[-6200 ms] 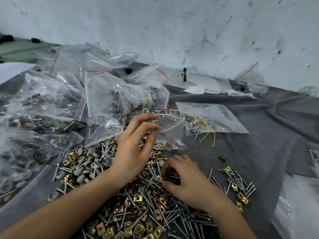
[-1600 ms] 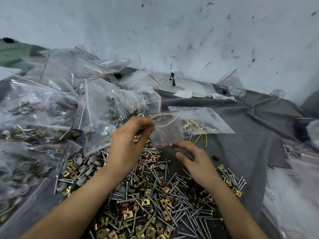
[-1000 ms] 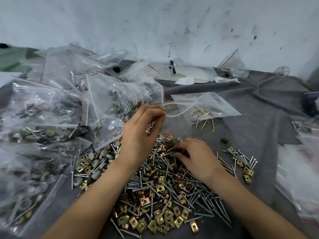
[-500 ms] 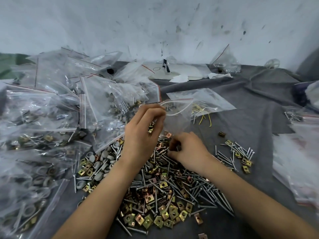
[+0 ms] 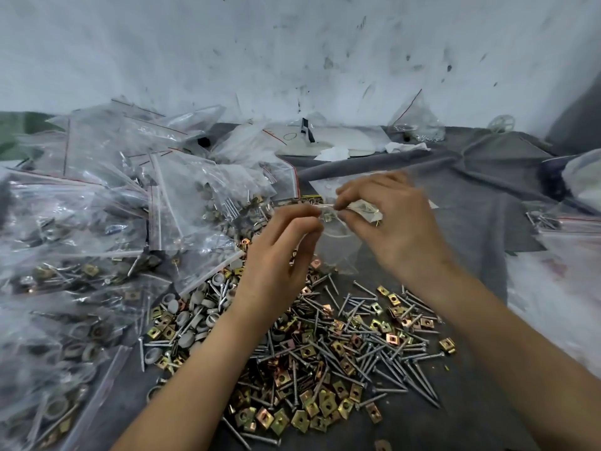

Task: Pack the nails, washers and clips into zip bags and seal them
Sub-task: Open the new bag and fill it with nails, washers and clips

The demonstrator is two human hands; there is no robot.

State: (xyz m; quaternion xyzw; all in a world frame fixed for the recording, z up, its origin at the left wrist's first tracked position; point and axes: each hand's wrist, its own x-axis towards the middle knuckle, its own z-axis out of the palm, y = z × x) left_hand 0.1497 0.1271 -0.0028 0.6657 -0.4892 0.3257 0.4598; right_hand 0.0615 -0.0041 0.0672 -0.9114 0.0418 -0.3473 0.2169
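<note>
While the small zip bag (image 5: pixel 340 247) is hanging between the two hands above the loose pile, the left hand (image 5: pixel 279 255) is pinching its open mouth with curled fingers, and the right hand (image 5: pixel 395 229), motion-blurred, is pinching a single clip (image 5: pixel 328 217) with thumb and forefinger right at that mouth. What the bag is holding cannot be made out. Below the wrists, nails (image 5: pixel 374 353), brass clips (image 5: pixel 312 415) and grey washers (image 5: pixel 185 320) are lying mixed on the grey cloth (image 5: pixel 471 206). Filled bags (image 5: pixel 97 222) are piling up at left, showing nails, clips and washers inside.
</note>
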